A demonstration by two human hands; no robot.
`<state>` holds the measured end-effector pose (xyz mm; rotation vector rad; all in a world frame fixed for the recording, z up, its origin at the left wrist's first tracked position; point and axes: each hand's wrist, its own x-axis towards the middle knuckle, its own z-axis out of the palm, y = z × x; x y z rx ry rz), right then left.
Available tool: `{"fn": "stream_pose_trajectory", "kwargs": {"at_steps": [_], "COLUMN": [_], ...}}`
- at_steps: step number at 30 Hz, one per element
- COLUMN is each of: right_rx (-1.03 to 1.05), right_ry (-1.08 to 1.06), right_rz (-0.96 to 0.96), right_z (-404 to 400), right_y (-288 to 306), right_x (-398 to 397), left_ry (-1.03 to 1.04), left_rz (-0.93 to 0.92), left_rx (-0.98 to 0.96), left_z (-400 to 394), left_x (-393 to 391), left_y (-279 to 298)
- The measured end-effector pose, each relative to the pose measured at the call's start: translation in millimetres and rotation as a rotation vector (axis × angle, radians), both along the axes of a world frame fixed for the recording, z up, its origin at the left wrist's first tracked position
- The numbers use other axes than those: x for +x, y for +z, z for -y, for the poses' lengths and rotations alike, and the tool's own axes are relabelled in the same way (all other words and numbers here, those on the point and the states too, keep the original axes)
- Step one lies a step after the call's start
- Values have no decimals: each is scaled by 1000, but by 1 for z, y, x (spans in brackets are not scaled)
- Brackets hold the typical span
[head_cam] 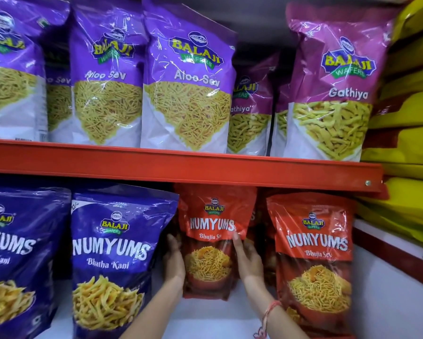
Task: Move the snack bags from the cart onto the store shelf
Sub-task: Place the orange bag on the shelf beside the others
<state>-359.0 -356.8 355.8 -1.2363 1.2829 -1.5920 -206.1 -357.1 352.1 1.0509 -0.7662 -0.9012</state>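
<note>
A red Numyums Bhujia Sev bag [211, 238] stands upright on the white lower shelf [205, 314], set back between a blue Bhatha Kani bag [117, 260] and another red Bhujia Sev bag [314, 263]. My left hand [173, 261] grips its left edge and my right hand [248, 261] grips its right edge, fingers reaching up along the side. A red thread band circles my right wrist. The cart is out of view.
The red shelf beam [181, 165] runs just above the held bag. The upper shelf carries purple Aloo Sev bags [188, 79] and magenta Gathiya bags [335, 86]. Yellow packs [411, 118] are stacked at the right. A second blue bag [14, 260] stands far left.
</note>
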Motion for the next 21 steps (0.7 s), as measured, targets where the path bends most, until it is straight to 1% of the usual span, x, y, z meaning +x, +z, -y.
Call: {"fn": "stream_pose_trajectory", "kwargs": {"at_steps": [3, 8, 13, 18, 21], "right_rx": [110, 85, 71, 44, 43], "right_ry": [18, 17, -19, -9, 10], "right_rz": [-70, -100, -248, -291, -292], "right_z": [-12, -41, -74, -104, -119], "right_y": [-11, -16, -18, -19, -17], "right_x": [-1, -10, -23, -28, -29], "left_ry": [-59, -174, -176, -191, -230], "left_rz": [-22, 1, 177, 163, 191], "left_rx": [86, 124, 146, 167, 177], "left_z": [-7, -37, -75, -99, -109], "left_x": [-2, -2, 1, -1, 0], "left_y": [-14, -25, -22, -24, -21]}}
